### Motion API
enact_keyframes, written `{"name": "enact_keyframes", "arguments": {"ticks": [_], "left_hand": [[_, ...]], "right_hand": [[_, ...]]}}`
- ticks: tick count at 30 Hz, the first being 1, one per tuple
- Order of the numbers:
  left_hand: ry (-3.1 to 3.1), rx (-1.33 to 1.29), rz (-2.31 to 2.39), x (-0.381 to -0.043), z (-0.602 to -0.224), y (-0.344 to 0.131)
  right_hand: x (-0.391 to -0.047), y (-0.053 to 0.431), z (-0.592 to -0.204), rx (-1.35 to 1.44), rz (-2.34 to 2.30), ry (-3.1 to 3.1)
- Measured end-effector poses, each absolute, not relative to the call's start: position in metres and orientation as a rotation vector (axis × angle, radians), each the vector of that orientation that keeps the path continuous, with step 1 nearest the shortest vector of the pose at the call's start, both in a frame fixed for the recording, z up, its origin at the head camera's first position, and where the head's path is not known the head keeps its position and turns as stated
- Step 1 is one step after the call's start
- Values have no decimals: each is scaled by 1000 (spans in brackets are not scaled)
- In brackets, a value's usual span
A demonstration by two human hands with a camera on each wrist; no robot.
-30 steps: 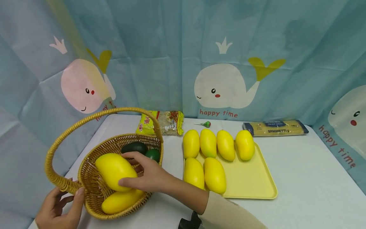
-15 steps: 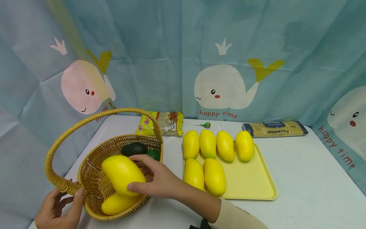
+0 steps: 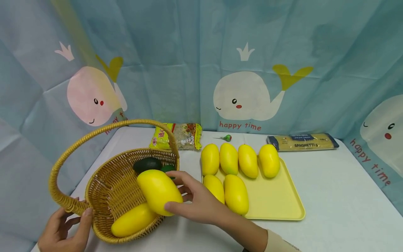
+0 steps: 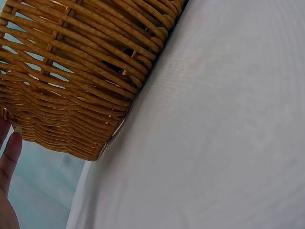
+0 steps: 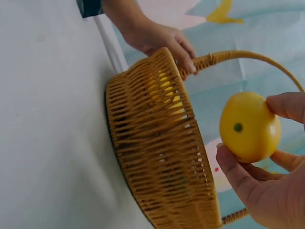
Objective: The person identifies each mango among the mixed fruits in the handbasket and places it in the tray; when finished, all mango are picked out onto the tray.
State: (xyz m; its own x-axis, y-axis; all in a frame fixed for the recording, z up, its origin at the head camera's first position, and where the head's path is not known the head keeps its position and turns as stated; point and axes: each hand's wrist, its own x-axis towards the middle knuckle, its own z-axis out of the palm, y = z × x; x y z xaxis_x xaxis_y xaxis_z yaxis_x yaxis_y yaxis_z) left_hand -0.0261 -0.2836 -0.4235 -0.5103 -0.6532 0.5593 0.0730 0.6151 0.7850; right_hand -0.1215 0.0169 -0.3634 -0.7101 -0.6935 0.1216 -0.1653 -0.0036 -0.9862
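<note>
My right hand (image 3: 201,201) grips a yellow mango (image 3: 158,191) between thumb and fingers, above the right rim of the wicker basket (image 3: 108,175). In the right wrist view that mango (image 5: 250,126) shows its green stem spot, apart from the basket. At the basket's left side my left hand (image 3: 67,227) holds the rim by the foot of the arched handle, thumb in front. Another mango (image 3: 132,221) lies inside the basket at the front. Behind it sit a dark green avocado (image 3: 147,165) and a second green one (image 3: 168,169), partly hidden by my right hand.
A yellow tray (image 3: 274,199) to the right bears several mangoes (image 3: 236,194) in two rows. Along the back lie a bag of dry food (image 3: 189,135), a wrapped lollipop (image 3: 226,137) and a spaghetti packet (image 3: 303,141). A whale-print curtain (image 3: 176,70) hangs behind.
My right hand has lifted the mango and carried it rightward from over the basket's middle to its right rim. The mango at the front of the basket is now more exposed. My left hand stays put.
</note>
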Motion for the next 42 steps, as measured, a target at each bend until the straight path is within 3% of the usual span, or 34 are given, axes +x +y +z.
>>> {"name": "enact_keyframes", "arguments": {"ticks": [42], "left_hand": [[-1903, 483, -970, -27, -424, -284]], "right_hand": [[-127, 197, -378, -48, -1717, 2493]]}}
